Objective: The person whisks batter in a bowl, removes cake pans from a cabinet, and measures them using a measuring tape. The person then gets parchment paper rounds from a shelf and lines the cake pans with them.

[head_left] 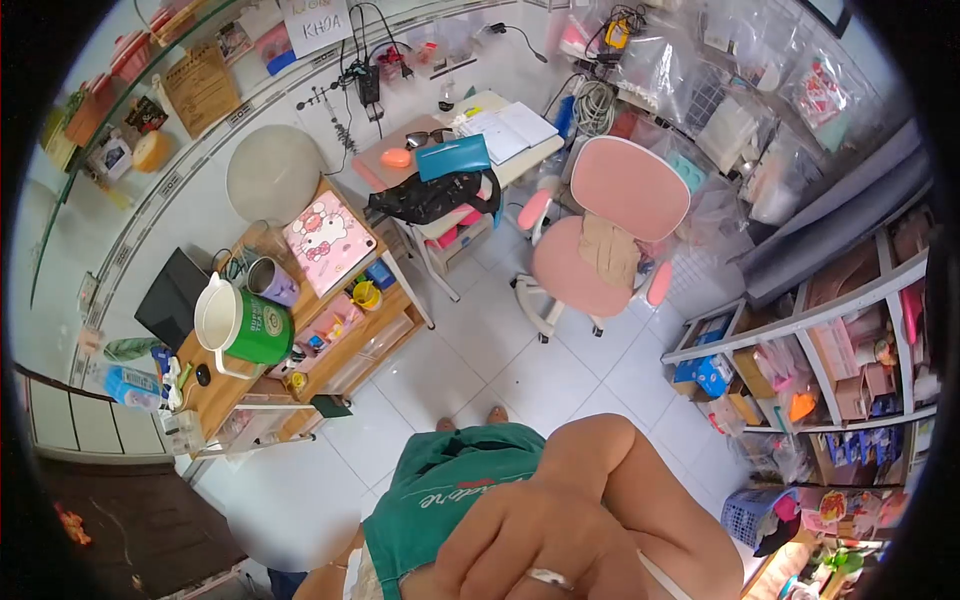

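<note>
Close to the camera at the bottom centre is my right hand (540,540), its arm bent in from the right. A ring is on one finger. The fingers are curled, and their tips and anything they hold are hidden. The hand is in front of a green garment (450,500) with white lettering, which covers the front of my body. My left hand is out of view; a piece of bare arm (330,580) shows at the lower left, beside a blurred patch. Two feet (497,414) stand on the tiles beyond the garment.
A wooden desk (225,385) at left holds a green bucket (262,328), a purple cup (272,283) and a pink Hello Kitty case (325,243). Ahead are a white table (545,147) and a pink wheeled chair (580,265). Shelves (800,350) and a basket (745,515) line the right.
</note>
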`<state>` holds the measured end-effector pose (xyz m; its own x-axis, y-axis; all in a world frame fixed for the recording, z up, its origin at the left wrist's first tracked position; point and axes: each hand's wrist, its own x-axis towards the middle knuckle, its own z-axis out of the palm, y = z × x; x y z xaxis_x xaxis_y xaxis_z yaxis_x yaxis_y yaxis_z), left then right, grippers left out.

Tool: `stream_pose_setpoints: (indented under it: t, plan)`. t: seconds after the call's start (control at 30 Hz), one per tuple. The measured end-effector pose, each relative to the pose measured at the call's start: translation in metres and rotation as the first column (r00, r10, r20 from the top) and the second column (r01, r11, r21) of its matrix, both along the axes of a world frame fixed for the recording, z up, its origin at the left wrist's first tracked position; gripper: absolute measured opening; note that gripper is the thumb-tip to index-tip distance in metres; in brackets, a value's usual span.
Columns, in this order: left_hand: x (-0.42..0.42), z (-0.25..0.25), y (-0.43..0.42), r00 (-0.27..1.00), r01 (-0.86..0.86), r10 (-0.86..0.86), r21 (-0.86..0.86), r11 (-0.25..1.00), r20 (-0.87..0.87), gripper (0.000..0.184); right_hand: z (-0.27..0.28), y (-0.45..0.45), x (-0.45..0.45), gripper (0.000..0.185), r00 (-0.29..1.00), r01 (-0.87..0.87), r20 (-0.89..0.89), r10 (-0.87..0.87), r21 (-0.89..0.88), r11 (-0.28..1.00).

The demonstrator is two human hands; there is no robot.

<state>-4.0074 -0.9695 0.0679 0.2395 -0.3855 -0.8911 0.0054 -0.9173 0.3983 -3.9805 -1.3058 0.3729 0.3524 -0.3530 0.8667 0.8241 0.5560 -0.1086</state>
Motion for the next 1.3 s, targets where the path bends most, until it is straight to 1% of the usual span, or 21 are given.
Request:
stream_pose_setpoints:
  t: [0.07,0.17,0.27,0.33,0.37,0.4,0.43,0.47,0.5,0.53,0.57,0.6,0.67,0.77,0.83,0.93,1.0,1.03,1.13,1.23,1.3]
  plan:
    - [0.002,-0.003,-0.003,1.000,0.013,-0.013,-0.027,1.000,-0.014,0.034,0.002,-0.004,0.002,0.020,1.000,-0.027,-0.014,0.026,-0.040,0.999]
    - [-0.017,-0.010,-0.013,0.992,0.084,-0.094,-0.113,0.990,-0.084,0.033,-0.008,-0.008,0.009,0.015,0.995,-0.091,0.002,0.095,-0.266,0.960]
    - [-0.025,-0.018,-0.035,0.929,0.181,-0.249,-0.250,0.951,-0.273,0.033,-0.022,-0.017,0.020,0.013,0.969,-0.229,-0.045,0.244,-0.540,0.810]
    - [0.011,-0.018,-0.041,0.874,0.130,-0.308,-0.429,0.894,-0.375,0.034,-0.031,-0.015,0.039,0.011,0.961,-0.269,-0.131,0.245,-0.661,0.701]
    - [0.039,-0.008,-0.038,0.889,0.012,-0.224,-0.470,0.883,-0.398,0.034,-0.036,-0.017,0.053,0.010,0.957,-0.286,-0.183,0.226,-0.727,0.624]
    - [0.069,0.021,-0.035,0.931,-0.213,0.033,-0.466,0.859,-0.364,0.025,-0.041,-0.019,0.068,0.011,0.953,-0.300,-0.227,0.199,-0.787,0.538]
    - [0.093,-0.018,-0.011,0.940,-0.327,0.249,-0.407,0.853,-0.234,0.026,-0.050,-0.019,0.091,0.014,0.952,-0.303,-0.252,0.176,-0.866,0.398]
    - [0.129,-0.032,-0.002,0.920,-0.373,0.391,-0.319,0.871,-0.009,0.028,-0.064,-0.014,0.102,0.014,0.938,-0.341,-0.339,0.072,-0.869,0.357]
    - [0.165,-0.064,0.011,0.850,-0.315,0.410,-0.305,0.899,0.330,0.027,-0.086,-0.011,0.107,0.015,0.911,-0.372,-0.409,-0.049,-0.868,0.329]
    - [0.195,-0.162,0.042,0.564,-0.143,0.332,-0.306,0.941,0.756,0.025,-0.111,-0.012,0.112,0.015,0.862,-0.443,-0.491,-0.126,-0.850,0.284]
    - [0.224,-0.222,0.069,0.577,-0.218,0.183,-0.065,0.974,0.796,0.026,-0.141,-0.014,0.115,0.016,0.802,-0.506,-0.558,-0.214,-0.824,0.255]
    - [0.260,-0.281,0.090,0.583,-0.276,0.027,0.167,0.946,0.812,0.029,-0.173,-0.017,0.119,0.016,0.728,-0.555,-0.607,-0.318,-0.795,0.246]
    - [0.318,-0.350,0.122,0.649,-0.369,-0.030,0.349,0.861,0.760,0.029,-0.241,-0.022,0.128,0.017,0.628,-0.597,-0.635,-0.450,-0.764,0.245]
    - [0.379,-0.406,0.149,0.708,-0.416,-0.026,0.446,0.793,0.706,0.029,-0.334,-0.024,0.134,0.019,0.385,-0.641,-0.638,-0.667,-0.705,0.304]
    - [0.401,-0.431,0.147,0.717,-0.427,-0.028,0.471,0.772,0.696,0.030,-0.375,-0.022,0.124,0.022,0.295,-0.663,-0.614,-0.732,-0.683,0.306]
    - [0.426,-0.445,0.124,0.714,-0.449,-0.029,0.490,0.747,0.699,0.031,-0.400,-0.021,0.117,0.035,0.168,-0.791,-0.613,-0.772,-0.552,0.266]
    - [0.436,-0.449,0.116,0.717,-0.453,-0.025,0.493,0.743,0.697,0.032,-0.403,-0.004,0.114,0.023,0.143,-0.619,-0.693,-0.707,-0.620,0.482]
    - [0.438,-0.447,0.115,0.717,-0.451,-0.025,0.491,0.746,0.696,0.033,-0.425,-0.012,0.104,0.036,0.168,-0.703,-0.682,-0.712,-0.589,0.398]
    - [0.431,-0.444,0.119,0.722,-0.442,-0.021,0.484,0.755,0.692,0.035,-0.403,0.000,0.113,0.033,0.103,-0.737,-0.595,-0.797,-0.583,0.341]
    - [0.395,-0.431,0.132,0.754,-0.401,-0.024,0.490,0.774,0.656,0.038,-0.389,0.019,0.120,0.036,0.221,-0.695,-0.448,-0.867,-0.696,0.183]
    - [0.348,-0.413,0.146,0.800,-0.354,-0.028,0.510,0.784,0.599,0.040,-0.360,0.032,0.133,0.039,0.321,-0.781,-0.437,-0.840,-0.625,0.027]
